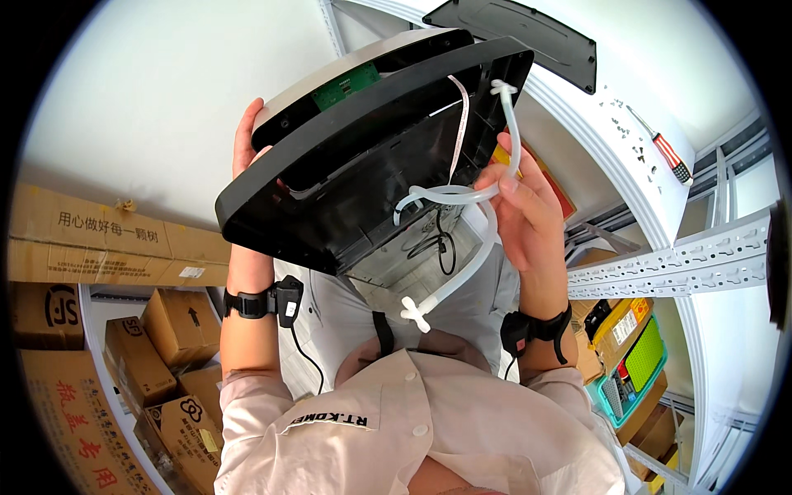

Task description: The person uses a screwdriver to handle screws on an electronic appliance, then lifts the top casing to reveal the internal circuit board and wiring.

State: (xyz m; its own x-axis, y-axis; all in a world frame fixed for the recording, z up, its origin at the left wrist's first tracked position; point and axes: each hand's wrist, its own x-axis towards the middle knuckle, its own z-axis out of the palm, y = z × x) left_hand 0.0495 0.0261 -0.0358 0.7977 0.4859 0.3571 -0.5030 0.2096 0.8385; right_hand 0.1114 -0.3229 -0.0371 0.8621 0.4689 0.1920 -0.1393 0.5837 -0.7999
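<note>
A black plastic housing (330, 177) is held up and tilted in front of me, its hollow inside toward me. My left hand (246, 139) grips its left end, some fingers hidden behind it. Beyond its rim sits a light-coloured shell with a green circuit board (346, 87). A soft translucent tube (466, 276) loops at the housing's opening, with white fittings at its two visible ends. My right hand (528, 206) is closed around this tube near the housing's right side. A flat white ribbon cable (462, 124) runs down inside the housing.
A white table carries a black flat cover (528, 37), scattered small screws (635, 153) and a screwdriver (672, 157) with a red-and-white handle. Cardboard boxes (177, 330) stand at left. A teal basket (648, 363) and metal racking (676, 268) are at right.
</note>
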